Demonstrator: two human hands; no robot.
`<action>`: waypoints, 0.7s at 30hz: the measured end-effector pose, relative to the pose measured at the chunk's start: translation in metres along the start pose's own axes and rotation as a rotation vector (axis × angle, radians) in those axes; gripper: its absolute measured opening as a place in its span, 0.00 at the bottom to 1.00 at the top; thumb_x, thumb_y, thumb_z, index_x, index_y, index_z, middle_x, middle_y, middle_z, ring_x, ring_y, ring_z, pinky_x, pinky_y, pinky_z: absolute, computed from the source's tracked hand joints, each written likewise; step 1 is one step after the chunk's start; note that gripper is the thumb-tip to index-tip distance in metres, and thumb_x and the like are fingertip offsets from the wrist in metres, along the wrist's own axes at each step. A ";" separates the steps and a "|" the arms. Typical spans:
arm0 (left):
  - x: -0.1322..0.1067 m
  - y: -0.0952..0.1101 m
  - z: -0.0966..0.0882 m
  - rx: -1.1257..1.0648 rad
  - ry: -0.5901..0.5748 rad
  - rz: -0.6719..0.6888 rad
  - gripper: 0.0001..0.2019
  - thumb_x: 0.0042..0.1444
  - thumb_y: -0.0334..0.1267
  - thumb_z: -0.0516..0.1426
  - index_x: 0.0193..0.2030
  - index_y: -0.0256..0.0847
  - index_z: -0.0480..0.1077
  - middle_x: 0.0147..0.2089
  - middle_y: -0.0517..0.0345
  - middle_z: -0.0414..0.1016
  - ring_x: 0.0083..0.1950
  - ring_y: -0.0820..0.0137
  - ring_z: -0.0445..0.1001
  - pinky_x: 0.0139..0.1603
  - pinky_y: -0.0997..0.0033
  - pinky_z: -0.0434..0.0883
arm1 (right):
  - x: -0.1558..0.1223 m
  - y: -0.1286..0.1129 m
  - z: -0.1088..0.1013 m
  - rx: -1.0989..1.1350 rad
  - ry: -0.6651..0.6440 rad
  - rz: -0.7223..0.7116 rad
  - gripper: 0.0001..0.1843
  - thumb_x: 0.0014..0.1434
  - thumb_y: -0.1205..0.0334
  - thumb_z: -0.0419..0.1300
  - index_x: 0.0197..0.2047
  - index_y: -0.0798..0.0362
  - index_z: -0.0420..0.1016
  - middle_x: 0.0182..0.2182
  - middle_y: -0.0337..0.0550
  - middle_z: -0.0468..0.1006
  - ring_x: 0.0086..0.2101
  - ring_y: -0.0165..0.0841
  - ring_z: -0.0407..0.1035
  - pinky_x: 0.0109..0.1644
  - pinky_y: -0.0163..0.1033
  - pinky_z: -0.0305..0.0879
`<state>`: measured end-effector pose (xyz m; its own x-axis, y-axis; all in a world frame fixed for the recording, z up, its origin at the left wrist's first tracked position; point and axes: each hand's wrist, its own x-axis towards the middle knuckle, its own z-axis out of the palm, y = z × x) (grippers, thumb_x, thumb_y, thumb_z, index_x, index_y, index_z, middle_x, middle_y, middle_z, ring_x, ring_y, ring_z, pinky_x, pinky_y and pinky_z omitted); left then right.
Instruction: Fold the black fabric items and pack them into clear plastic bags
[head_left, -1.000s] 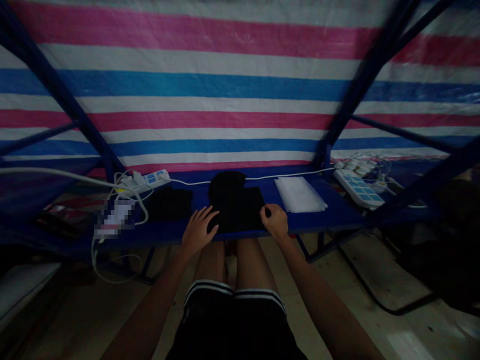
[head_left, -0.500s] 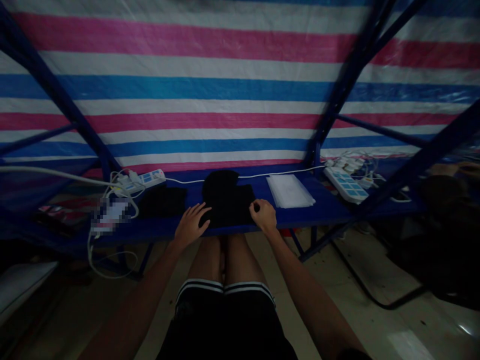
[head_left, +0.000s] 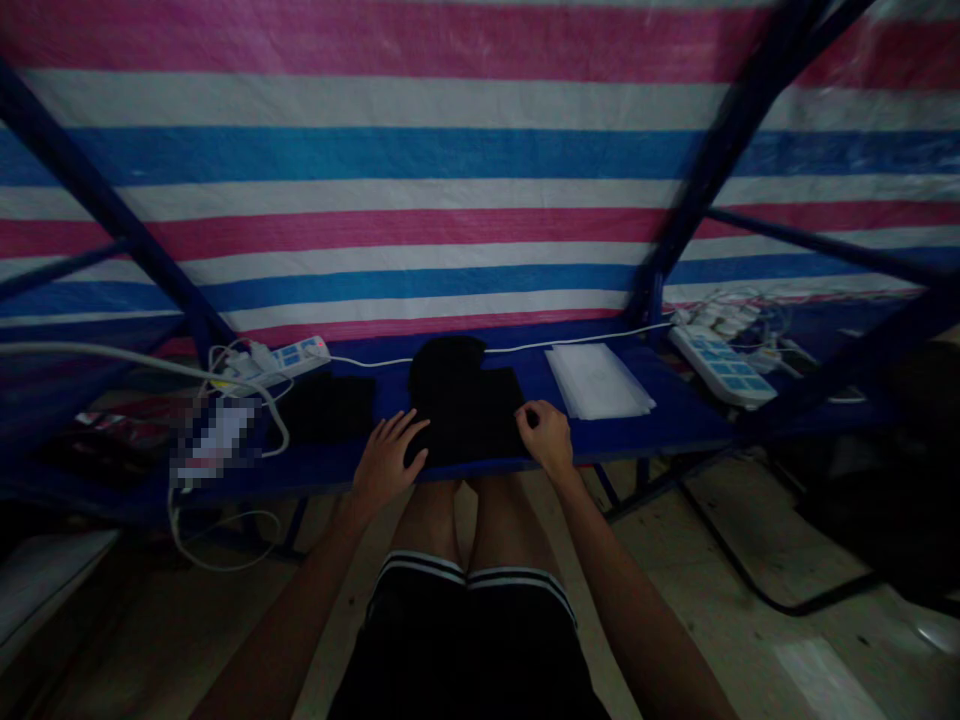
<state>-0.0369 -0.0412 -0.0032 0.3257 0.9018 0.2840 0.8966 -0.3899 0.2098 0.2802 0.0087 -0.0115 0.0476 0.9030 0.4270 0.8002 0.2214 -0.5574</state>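
A black folded cloth [head_left: 466,400] lies at the front of a low blue shelf [head_left: 660,425]. My left hand [head_left: 386,460] rests flat on the cloth's left front corner, fingers spread. My right hand [head_left: 546,435] is at the cloth's right edge, with its fingers curled and pinched on the fabric. A second black piece [head_left: 330,405] lies to the left of the cloth, apart from both hands. My bare knees and black shorts [head_left: 469,650] show below the shelf edge.
A stack of white sheets [head_left: 598,380] lies right of the cloth. White power strips sit at the back left [head_left: 289,355] and back right [head_left: 724,365] with cables. Blue rack struts [head_left: 705,170] cross before a striped tarp [head_left: 420,150]. Dark things stand on the floor at right.
Both hands stay on the cloth in nearly the same places. The camera shifted slightly, so the whole view drifted left and then back to the right.
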 end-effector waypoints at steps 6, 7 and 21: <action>-0.003 -0.001 0.000 -0.016 -0.023 0.009 0.25 0.71 0.42 0.54 0.73 0.48 0.63 0.79 0.51 0.59 0.80 0.54 0.55 0.79 0.40 0.55 | -0.003 0.004 -0.001 0.053 -0.003 -0.046 0.11 0.65 0.60 0.55 0.35 0.50 0.79 0.36 0.47 0.82 0.40 0.41 0.77 0.47 0.43 0.69; -0.003 -0.002 0.000 -0.022 -0.023 0.011 0.25 0.71 0.42 0.54 0.73 0.48 0.63 0.79 0.52 0.58 0.80 0.55 0.55 0.79 0.40 0.55 | -0.003 0.004 -0.001 0.058 -0.004 -0.053 0.11 0.65 0.60 0.55 0.35 0.50 0.79 0.36 0.46 0.82 0.40 0.41 0.77 0.48 0.43 0.69; -0.008 0.001 -0.003 -0.062 -0.009 0.008 0.26 0.70 0.40 0.54 0.74 0.50 0.63 0.79 0.53 0.58 0.80 0.54 0.55 0.77 0.37 0.58 | -0.010 -0.001 -0.007 0.047 -0.011 -0.091 0.12 0.68 0.61 0.55 0.36 0.50 0.78 0.35 0.46 0.81 0.40 0.42 0.76 0.48 0.46 0.70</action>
<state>-0.0396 -0.0491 -0.0027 0.3360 0.9000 0.2777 0.8736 -0.4080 0.2653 0.2834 -0.0031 -0.0107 -0.0304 0.8824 0.4696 0.7722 0.3190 -0.5495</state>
